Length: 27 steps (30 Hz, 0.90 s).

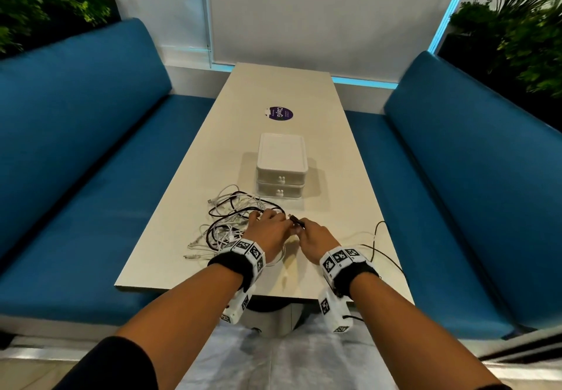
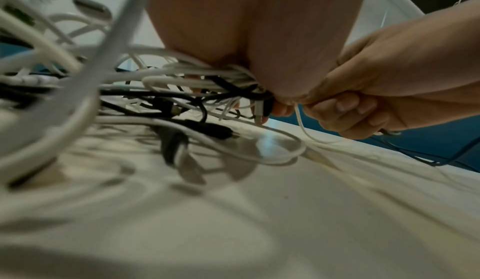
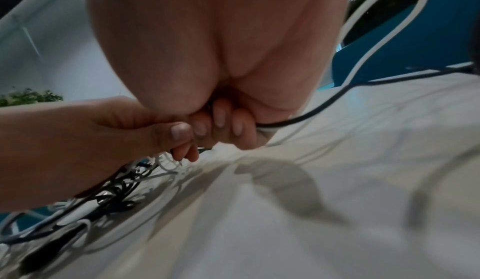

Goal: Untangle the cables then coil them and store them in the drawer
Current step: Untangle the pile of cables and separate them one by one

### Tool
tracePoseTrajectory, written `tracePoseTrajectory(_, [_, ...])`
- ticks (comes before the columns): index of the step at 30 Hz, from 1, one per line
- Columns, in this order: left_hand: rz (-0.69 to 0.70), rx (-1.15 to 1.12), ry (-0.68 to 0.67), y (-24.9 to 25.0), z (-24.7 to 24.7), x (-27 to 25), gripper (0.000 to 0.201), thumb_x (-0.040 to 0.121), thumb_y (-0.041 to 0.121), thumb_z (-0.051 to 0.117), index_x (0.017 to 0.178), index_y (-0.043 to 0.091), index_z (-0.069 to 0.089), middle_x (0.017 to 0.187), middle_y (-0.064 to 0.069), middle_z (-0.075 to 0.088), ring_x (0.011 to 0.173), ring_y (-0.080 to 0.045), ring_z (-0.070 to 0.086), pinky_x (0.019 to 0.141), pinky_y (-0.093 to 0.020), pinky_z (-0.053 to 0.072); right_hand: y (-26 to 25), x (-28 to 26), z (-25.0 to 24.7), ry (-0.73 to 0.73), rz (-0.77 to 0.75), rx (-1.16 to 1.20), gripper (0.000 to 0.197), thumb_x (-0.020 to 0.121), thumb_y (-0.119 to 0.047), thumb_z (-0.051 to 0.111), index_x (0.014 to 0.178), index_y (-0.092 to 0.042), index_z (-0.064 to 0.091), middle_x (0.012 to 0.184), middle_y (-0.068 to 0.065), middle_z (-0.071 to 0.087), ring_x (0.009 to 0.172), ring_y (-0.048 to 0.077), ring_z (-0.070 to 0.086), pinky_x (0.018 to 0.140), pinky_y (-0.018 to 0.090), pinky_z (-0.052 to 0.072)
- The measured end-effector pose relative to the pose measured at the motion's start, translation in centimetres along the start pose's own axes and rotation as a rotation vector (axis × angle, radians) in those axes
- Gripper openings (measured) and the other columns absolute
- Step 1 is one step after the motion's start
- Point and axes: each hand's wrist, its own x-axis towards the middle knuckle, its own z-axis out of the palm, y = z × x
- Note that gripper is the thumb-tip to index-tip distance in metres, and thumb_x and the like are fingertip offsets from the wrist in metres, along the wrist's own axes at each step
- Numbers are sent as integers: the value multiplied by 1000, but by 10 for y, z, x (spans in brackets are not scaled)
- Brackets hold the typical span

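A tangle of white and black cables (image 1: 234, 222) lies on the near half of the table (image 1: 273, 94). My left hand (image 1: 269, 218) rests on the tangle's right side, its fingers curled round a bunch of white and black strands (image 2: 207, 78). Touching it on the right, my right hand (image 1: 305, 230) pinches a black cable just behind its plug (image 1: 296, 221). That black cable (image 3: 337, 98) trails from the curled right fingers (image 3: 226, 127) toward the table's right edge (image 1: 377, 234). The white two-drawer unit (image 1: 281, 167) stands behind the tangle with both drawers closed.
A purple round sticker (image 1: 281, 114) lies farther back on the table. Blue benches (image 1: 91, 152) run along both long sides. The near table edge (image 1: 213, 289) is just under my wrists. A white connector (image 1: 209, 201) pokes out at the tangle's far left.
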Motion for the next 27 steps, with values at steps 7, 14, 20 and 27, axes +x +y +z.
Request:
tracePoseTrajectory(7, [82,129,-35,-6,-4,0,24,100,40,44,110,31,63,120,9,57,126,-21,39,99,-49,23,33,-4,-12,-64,2,-204,27,102,-28,41,111,-9,58,96,19,67,85,36,61,66,34,41])
tracePoseTrajectory(14, [55,150,-32,-4,0,4,22,101,38,43,110,32,62,117,9,56,122,-23,40,96,-50,24,84,-16,-53,11,236,-362,27,103,-29,36,115,-14,55,74,1,46,63,21,50,55,30,39])
tracePoseTrajectory(20, [11,155,-41,0,0,3,26,103,36,39,112,32,63,118,8,55,123,-22,39,102,-53,22,67,-15,-36,52,285,-371,23,100,-19,35,116,-11,48,98,12,59,89,33,62,68,34,44])
tracePoseTrajectory(27, [-22,88,-49,3,0,3,25,102,35,41,110,30,64,117,4,56,123,-25,38,104,-55,20,15,-7,-20,79,37,-171,28,104,-26,33,121,-10,47,101,21,64,89,40,61,68,37,44])
